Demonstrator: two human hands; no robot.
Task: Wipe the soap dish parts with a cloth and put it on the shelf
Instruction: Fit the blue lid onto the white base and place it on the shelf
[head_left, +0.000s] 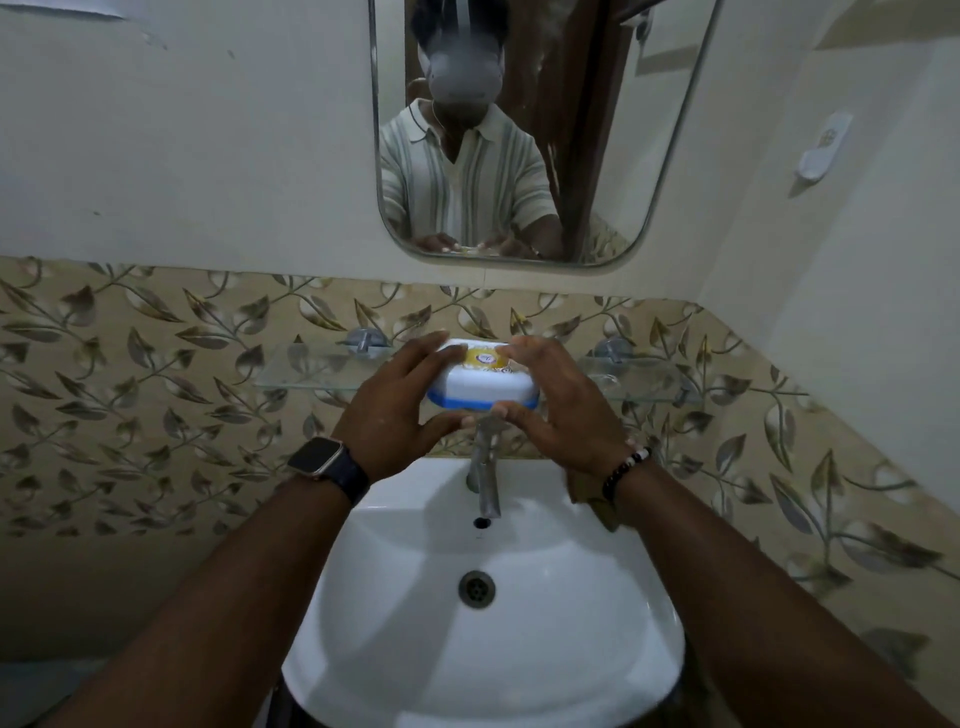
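A white soap dish (485, 383) with a blue base band and a yellow label on its lid is held between both hands, level with the front edge of the glass shelf (311, 366). My left hand (400, 410) grips its left side, thumb underneath. My right hand (556, 402) grips its right side, fingers over the lid. A brownish cloth (597, 506) lies on the basin rim under my right wrist, mostly hidden. Whether the dish rests on the shelf or hangs just in front of it cannot be told.
A white basin (483, 597) with a chrome tap (485, 467) sits below the shelf. A mirror (519, 130) hangs above. Leaf-patterned tiles cover the wall. A small white holder (823, 150) is fixed on the right wall.
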